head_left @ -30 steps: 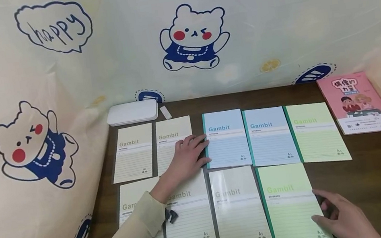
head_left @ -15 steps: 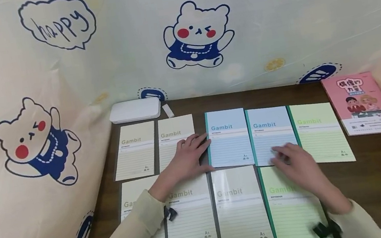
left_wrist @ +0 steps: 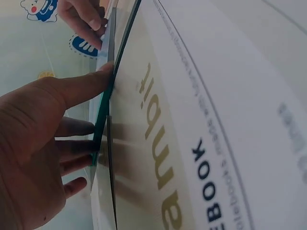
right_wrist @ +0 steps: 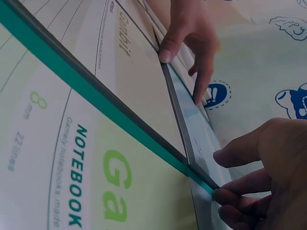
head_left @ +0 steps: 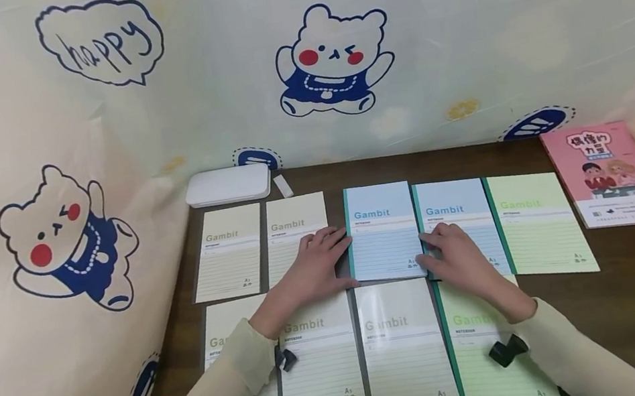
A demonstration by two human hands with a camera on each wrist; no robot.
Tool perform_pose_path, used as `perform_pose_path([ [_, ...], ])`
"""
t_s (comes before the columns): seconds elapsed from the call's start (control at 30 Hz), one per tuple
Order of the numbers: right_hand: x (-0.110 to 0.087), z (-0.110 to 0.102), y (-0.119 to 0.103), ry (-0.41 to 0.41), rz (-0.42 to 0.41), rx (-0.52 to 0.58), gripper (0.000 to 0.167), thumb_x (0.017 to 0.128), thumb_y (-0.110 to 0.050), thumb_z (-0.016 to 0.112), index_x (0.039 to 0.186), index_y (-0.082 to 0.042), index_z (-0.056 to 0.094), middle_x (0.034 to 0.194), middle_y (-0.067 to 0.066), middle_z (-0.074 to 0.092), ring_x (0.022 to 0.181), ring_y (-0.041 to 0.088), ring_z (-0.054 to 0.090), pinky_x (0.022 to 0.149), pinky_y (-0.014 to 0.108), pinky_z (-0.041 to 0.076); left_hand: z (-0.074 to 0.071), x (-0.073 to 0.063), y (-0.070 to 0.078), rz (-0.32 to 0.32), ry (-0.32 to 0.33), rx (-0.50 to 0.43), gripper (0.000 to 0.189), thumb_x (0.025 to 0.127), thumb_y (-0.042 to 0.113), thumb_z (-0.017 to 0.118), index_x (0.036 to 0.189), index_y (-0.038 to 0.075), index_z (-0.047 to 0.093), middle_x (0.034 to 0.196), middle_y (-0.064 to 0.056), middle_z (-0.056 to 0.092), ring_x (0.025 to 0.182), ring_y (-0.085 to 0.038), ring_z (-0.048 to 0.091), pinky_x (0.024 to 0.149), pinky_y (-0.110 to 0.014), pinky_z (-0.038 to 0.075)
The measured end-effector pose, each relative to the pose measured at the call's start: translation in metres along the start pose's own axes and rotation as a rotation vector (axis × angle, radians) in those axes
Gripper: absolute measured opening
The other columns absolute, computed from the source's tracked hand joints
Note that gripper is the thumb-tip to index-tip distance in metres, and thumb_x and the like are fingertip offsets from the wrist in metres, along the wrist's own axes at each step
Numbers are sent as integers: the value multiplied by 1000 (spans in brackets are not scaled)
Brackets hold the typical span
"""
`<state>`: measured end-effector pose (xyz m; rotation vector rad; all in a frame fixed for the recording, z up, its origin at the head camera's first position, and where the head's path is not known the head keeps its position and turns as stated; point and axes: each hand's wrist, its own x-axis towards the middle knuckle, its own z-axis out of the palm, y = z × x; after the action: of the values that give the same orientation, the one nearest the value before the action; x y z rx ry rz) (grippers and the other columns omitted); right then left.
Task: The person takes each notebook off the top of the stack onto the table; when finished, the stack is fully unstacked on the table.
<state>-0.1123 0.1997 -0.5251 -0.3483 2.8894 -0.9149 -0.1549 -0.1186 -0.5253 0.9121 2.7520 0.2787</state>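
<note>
A light blue "Gambit" notebook point(head_left: 384, 236) with a teal spine lies in the back row between both hands. My left hand point(head_left: 317, 265) touches its spine side with extended thumb and fingers. At its opposite edge, my right hand point(head_left: 463, 262) rests its thumb and fingertips, the lower fingers bent, partly covering a second blue notebook point(head_left: 464, 201). In the left wrist view the left fingertips sit right at the teal spine. The right wrist view shows both hands point(right_wrist: 254, 172) facing each other across the blue cover. Beige notebooks point(head_left: 409, 354) lie in front and to the left.
One green notebook point(head_left: 541, 227) lies back right, another green notebook point(head_left: 478, 385) under the right forearm. A pink book point(head_left: 614, 183) is at far right. A white case point(head_left: 228, 187) and a small white block point(head_left: 283, 186) sit at the back left, before the printed cloth.
My right hand has left the front green notebook and moved left and away to the blue notebook's right edge. The left hand stays at the spine. The head view has shifted slightly.
</note>
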Motion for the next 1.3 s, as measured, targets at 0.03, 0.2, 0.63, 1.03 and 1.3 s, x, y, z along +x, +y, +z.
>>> perform_pose_path([
  [0.03,0,1,0,-2,5,8,51,100,-18,77,141,11,69,102,13,66,97,29,51,80,40,38,-1,0,0,7,8,-12,92,94,62,82,166,12,52,176,-10,43,164,-31,33,124,-57,31],
  [0.2,2,4,0,-12,10,24,54,100,-19,78,144,10,67,103,12,64,95,27,50,78,38,38,-3,0,-3,42,65,-17,77,94,54,85,155,11,65,162,-11,61,153,-28,47,121,-53,34],
  [0.63,5,4,-2,2,17,50,56,101,-18,76,148,10,63,107,16,66,93,27,52,76,37,39,-1,-4,-3,142,164,30,52,99,51,80,138,17,79,133,-2,79,134,-24,62,113,-48,42],
  [1.03,4,4,-7,31,62,90,54,100,-16,75,146,10,65,106,15,66,91,28,57,77,39,43,-2,-10,-2,288,286,64,47,100,48,80,133,14,82,124,-3,83,126,-24,68,107,-44,47],
  [1.3,3,4,-9,19,68,88,57,99,-16,77,148,11,63,109,17,65,93,28,56,78,39,42,-3,-13,1,256,247,110,47,97,45,85,134,16,81,129,-2,81,130,-24,66,106,-45,47],
])
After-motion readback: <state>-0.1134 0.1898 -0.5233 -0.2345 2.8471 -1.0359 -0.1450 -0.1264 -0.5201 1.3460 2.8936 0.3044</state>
